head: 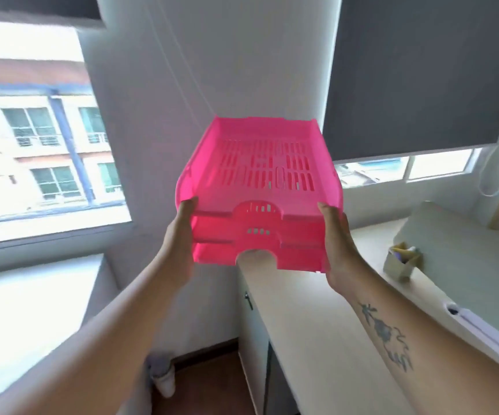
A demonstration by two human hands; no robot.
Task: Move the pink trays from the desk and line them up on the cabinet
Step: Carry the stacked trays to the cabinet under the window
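Observation:
A stack of pink trays (258,193), translucent plastic with slotted bottoms, hangs in the air at the centre of the head view. Three front edges show, one above the other. My left hand (182,238) grips the stack's left side and my right hand (336,244) grips its right side, thumbs over the top rim. The stack is tilted slightly, its front notch facing me. Below and to the right runs the pale cabinet top (311,319), a little under the stack's near edge.
A small beige paper box (402,260) with bits inside stands on the cabinet at right. A white slab-like object (482,265) with a zipped edge lies further right. Cabinet doors (252,330) face left. Windows and dark roller blinds fill the wall behind.

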